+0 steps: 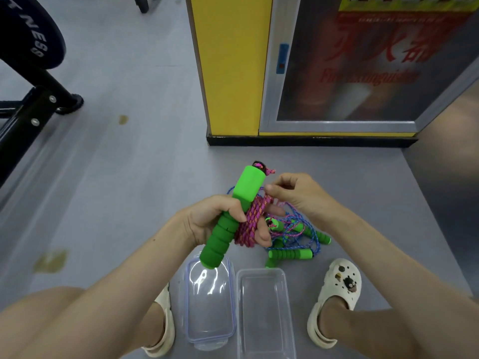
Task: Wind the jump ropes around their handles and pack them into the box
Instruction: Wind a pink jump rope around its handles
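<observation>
Left hand [207, 221] is clamping the green handles [248, 185], right hand [298, 193] is pinching the pink rope [252, 216] mid-wind; tucking the end is probably coming next.

Yellow pillar [228, 60], apparent extinguisher cabinet [363, 73], weight plate [28, 29]

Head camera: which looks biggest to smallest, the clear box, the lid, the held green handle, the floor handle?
1. Tied: clear box and lid look alike.
2. Then the held green handle, though it's nearer the camera, so unsure.
3. Smallest: floor handle.
</observation>
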{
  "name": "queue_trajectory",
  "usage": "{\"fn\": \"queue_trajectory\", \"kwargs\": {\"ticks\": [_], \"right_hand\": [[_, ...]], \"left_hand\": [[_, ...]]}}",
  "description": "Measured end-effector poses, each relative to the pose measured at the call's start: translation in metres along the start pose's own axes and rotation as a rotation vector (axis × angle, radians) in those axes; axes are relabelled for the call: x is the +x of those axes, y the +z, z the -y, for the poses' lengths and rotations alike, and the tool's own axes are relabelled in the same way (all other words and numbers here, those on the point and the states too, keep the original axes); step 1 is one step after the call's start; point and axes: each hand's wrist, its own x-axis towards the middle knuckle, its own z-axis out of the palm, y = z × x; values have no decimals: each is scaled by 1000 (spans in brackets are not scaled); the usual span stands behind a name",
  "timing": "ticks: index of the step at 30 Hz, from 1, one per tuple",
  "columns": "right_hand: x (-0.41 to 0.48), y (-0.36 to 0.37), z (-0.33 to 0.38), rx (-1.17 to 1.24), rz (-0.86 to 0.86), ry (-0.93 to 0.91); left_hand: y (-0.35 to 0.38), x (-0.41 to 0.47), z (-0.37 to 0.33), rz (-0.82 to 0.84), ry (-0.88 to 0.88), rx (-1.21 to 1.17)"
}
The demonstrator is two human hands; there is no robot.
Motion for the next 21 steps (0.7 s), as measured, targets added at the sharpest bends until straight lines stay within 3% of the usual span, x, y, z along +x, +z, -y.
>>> {"fn": "queue_trajectory", "kwargs": {"ticks": [4, 9, 14, 16, 21], "right_hand": [[-2, 10, -10, 245, 162, 135], [-8, 26, -17, 484, 233, 212], [-2, 40, -36, 265, 115, 190], [-1, 46, -40, 151, 72, 219], [-3, 51, -38, 190, 138, 214]], "left_hand": [[-4, 6, 8, 60, 32, -30], [3, 12, 11, 95, 103, -187], [10, 16, 6, 109, 237, -281], [10, 17, 1, 31, 303, -336], [15, 16, -10, -277, 422, -315]]}}
